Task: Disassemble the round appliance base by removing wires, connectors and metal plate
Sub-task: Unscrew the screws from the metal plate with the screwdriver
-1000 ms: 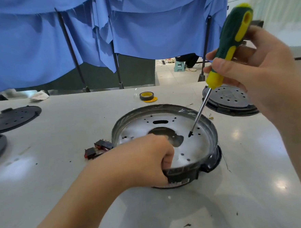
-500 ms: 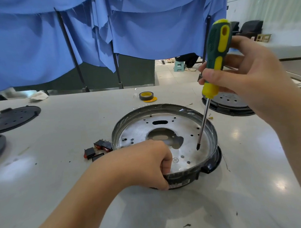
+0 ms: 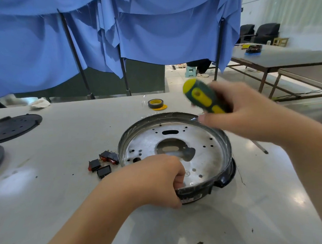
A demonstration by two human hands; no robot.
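The round black appliance base sits in the middle of the white table, with a silver metal plate full of holes inside it. My left hand grips the base's near rim, fingers curled over the edge onto the plate. My right hand holds a green and yellow screwdriver above the base's far right rim. The handle points up and left; the shaft tip shows below my wrist, over the table right of the base.
Three small black and red switches lie left of the base. A roll of tape sits behind it. Black round covers lie at the far left. Blue curtains hang behind the table; another table stands at right.
My right hand has dropped and swung the screwdriver from upright over the plate to a flat tilt, tip now outside the base on the right. The left hand kept its grip.
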